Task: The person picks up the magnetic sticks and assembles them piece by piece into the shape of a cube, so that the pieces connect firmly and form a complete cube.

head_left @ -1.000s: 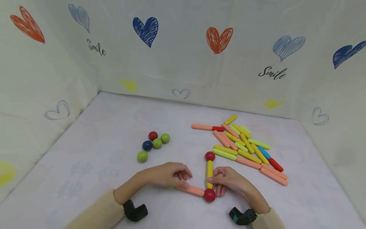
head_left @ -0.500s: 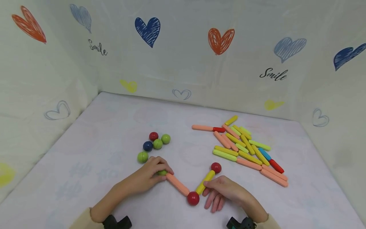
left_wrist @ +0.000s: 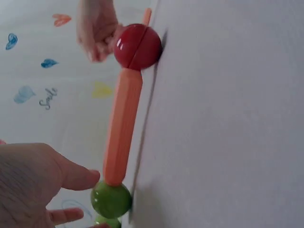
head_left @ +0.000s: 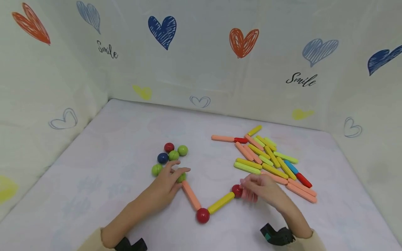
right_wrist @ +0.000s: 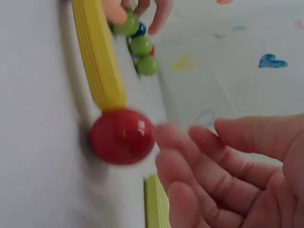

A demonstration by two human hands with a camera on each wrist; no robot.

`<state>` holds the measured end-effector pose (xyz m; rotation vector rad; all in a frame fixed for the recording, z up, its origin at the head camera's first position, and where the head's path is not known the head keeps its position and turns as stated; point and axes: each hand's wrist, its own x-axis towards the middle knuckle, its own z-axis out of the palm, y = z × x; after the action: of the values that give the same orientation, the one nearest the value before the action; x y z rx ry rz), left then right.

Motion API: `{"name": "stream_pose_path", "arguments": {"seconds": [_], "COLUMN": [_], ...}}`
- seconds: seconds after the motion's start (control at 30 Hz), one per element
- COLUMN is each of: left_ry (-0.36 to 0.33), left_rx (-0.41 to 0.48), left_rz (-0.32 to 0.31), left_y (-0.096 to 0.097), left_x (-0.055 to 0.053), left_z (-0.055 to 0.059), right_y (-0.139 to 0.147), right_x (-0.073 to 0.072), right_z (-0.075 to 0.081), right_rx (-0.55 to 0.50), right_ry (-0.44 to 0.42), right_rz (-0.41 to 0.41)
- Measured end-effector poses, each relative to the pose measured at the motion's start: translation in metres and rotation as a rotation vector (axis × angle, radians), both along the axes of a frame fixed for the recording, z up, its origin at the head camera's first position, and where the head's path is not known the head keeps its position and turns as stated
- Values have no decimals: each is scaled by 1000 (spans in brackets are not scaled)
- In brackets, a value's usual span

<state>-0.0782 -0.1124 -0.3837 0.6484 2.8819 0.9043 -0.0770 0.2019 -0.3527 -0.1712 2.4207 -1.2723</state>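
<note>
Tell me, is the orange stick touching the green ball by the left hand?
Touching. The left wrist view shows the orange stick end seated directly on the green ball, no gap.

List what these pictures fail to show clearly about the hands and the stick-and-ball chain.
- Head view: the left hand covers most of the green ball, so its hold is unclear.
- Right wrist view: the right hand is blurred; contact with the red ball cannot be judged.
- Left wrist view: the yellow stick is hidden behind the corner ball.
- Head view: the stick pile overlaps; no exact count.
</note>
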Motion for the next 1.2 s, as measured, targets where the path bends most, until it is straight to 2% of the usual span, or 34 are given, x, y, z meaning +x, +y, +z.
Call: {"name": "stream_pose_path", "arguments": {"seconds": [0.1, 0.13, 0.2, 0.27, 0.37, 0.5, 0.67, 0.87, 1.07, 1.2], "left_ry": [5, -9, -80, -142, -198, -193, -272, -312, -307, -314], "left_rx": [-86, -113, -129, -108, -25, -4, -37, 25, 134, 186], "left_rz": [41, 45, 38, 20, -4, 11, 45, 68, 34, -27], "left_y": [7, 9, 13, 17, 22, 30, 38, 38, 34, 30], "left_x": [12, 16, 24, 29, 31, 28, 16, -4, -19, -24], "left_z": [7, 8, 9, 7, 3, -1, 1, 0, -1, -3], "right_y": [13, 16, 20, 22, 22, 21, 21, 21, 21, 24], "right_x": [-12, -15, -21, -26, -30, -33, -35, -35, -32, -31], "right_z": [-1, -2, -4, -5, -7, -9, -14, -18, -18, -13], "right_rx": [226, 286, 384, 449, 544, 642, 705, 714, 689, 619], "right_ry": [234, 283, 345, 349, 313, 276, 267, 332, 392, 342], "right_rz": [-133, -159, -168, -156, -138, -121, -106, -107, -119, -143]}}
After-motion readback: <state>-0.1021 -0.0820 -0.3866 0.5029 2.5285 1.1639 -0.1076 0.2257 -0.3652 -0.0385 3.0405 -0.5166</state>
